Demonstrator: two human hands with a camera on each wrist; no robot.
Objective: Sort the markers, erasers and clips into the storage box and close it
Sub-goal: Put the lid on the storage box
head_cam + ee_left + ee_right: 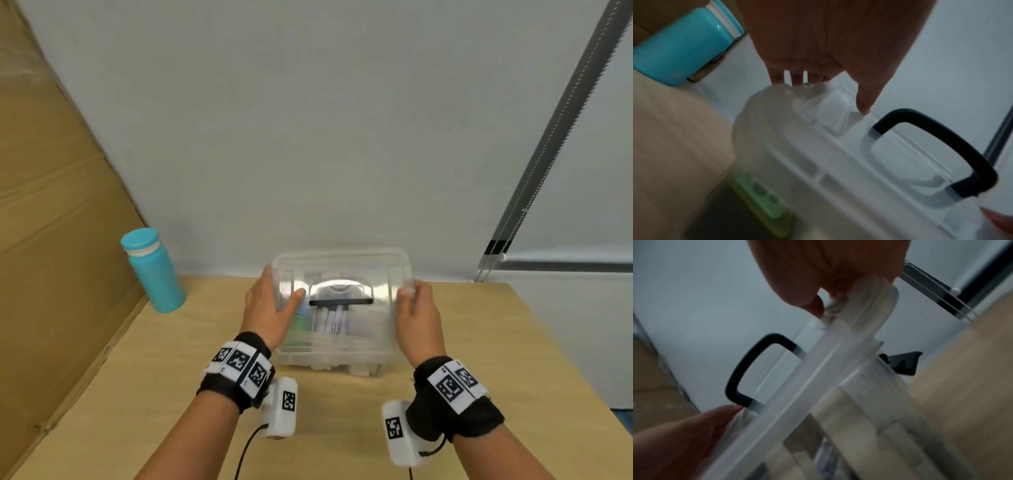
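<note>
At the bottom of the head view, two forearms with black wrist bands bearing black-and-white square tags reach up the frame over the pale wooden worktop point(144, 394). Just above them, in the lower middle, stands the clear plastic storage box point(329, 359), its contents blurred: white marker-like sticks in the middle compartment and something green at its left end. The clear plastic lid point(342, 270) with a black carrying handle point(340, 302) is held tilted over the box, near edge low, far edge raised. The left hand point(270, 308) grips the lid's left end, thumb on top and fingers curled round the edge; the left wrist view shows the fingertips point(795, 79) disappearing behind the rim. The right hand point(416, 315) pinches the lid's right end, thumb on the near face, fingers wrapped over the edge. A black latch point(902, 363) juts from the box's right end in the right wrist view. Further up, at the left of the frame, a turquoise bottle with a screw cap point(154, 270) stands on the worktop beside a brown cardboard sheet point(51, 205). A pale grey wall point(308, 120) fills the top.
</note>
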